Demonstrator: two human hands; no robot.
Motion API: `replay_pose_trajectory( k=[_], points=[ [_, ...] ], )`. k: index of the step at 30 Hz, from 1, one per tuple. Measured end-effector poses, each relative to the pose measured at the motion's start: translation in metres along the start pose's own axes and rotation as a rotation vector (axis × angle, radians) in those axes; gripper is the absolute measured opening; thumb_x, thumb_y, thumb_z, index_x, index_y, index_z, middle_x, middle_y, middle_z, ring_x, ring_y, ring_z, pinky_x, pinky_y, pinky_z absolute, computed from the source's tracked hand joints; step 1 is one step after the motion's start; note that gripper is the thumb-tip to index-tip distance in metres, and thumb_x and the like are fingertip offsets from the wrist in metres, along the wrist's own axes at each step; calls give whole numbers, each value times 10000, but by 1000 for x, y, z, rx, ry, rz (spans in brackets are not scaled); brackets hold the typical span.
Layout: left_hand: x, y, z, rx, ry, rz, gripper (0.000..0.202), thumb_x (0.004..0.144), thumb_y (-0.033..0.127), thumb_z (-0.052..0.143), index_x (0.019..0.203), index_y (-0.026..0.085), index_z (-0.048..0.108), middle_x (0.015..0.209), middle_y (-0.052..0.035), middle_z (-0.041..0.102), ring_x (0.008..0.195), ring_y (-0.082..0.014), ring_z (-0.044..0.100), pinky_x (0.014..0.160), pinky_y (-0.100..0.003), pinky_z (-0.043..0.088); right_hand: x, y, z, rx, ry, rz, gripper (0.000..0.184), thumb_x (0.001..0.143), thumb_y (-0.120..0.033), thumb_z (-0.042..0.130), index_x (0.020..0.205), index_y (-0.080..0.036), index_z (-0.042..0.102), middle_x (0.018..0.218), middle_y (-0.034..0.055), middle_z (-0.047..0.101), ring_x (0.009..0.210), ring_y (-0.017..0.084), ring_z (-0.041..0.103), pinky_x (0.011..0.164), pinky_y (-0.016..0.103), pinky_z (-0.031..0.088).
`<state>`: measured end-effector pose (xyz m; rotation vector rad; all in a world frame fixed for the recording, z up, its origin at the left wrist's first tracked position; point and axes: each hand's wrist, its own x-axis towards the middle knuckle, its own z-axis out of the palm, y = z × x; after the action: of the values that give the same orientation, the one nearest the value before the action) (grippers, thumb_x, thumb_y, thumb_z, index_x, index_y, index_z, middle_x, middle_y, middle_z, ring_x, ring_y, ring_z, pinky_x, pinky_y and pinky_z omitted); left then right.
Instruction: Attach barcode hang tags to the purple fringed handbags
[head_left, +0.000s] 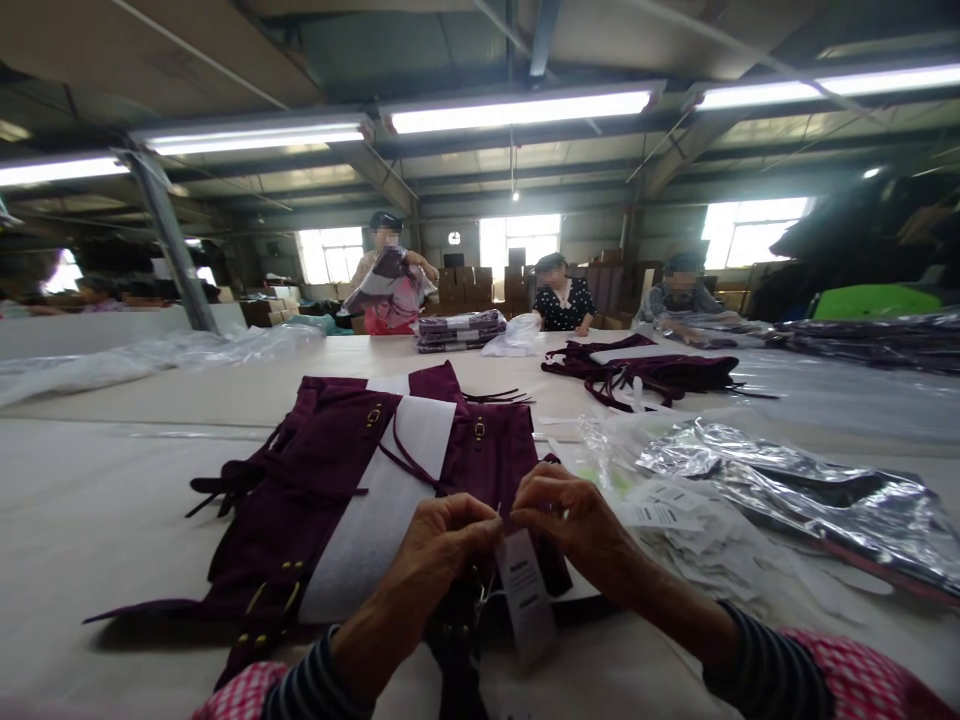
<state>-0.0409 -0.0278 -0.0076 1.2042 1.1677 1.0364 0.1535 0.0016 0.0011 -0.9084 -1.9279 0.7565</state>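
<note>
A dark purple garment [300, 490] with straps and gold buckles lies on the table, a white sheet [382, 500] folded in it. My left hand [442, 545] and my right hand [570, 520] meet above its near edge, both pinched closed. Between them hangs a white paper tag [529, 595] with printed text. My left fingers pinch the tag's top; my right fingers pinch something small there, which I cannot make out.
Clear plastic bags [787, 480] and a heap of white tags [675, 520] lie to the right. Another purple garment [645, 370] and a stack of folded ones [459, 330] sit further back. Three people work at the table's far side.
</note>
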Motion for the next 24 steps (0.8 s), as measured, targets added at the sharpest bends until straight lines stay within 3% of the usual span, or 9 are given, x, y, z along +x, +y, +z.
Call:
replay_pose_trajectory(
  k=[4, 10, 15, 24],
  points=[
    [-2, 4, -4, 5, 8, 50, 308, 713, 429, 793, 752, 133, 717, 631, -16, 646, 527, -95, 494, 502, -208, 334, 7, -2, 7, 281, -29, 152, 163, 762, -303, 787, 709, -166, 715, 697, -4, 616, 675, 131, 539, 649, 255, 432],
    [-8, 8, -6, 82, -1, 73, 331, 750, 461, 770, 721, 137, 709, 583, 18, 564, 505, -81, 434, 480, -204, 313, 8, 0, 13, 605, -95, 432, 308, 721, -384, 824, 704, -134, 646, 510, -64, 487, 465, 50, 369, 450, 193, 236],
    [-8, 6, -7, 111, -3, 91, 290, 768, 428, 731, 755, 139, 720, 591, 26, 536, 516, -84, 427, 480, -204, 310, 6, 4, 13, 574, -141, 428, 274, 770, -365, 795, 735, -118, 680, 552, 0, 633, 453, 55, 468, 434, 173, 267],
    [-9, 11, -16, 194, -88, 108, 219, 772, 340, 678, 796, 127, 723, 617, 25, 561, 562, -101, 476, 519, -213, 341, 5, -1, 17, 508, -176, 411, 217, 764, -326, 788, 753, -126, 705, 516, -12, 644, 399, 48, 448, 393, 158, 285]
  ],
)
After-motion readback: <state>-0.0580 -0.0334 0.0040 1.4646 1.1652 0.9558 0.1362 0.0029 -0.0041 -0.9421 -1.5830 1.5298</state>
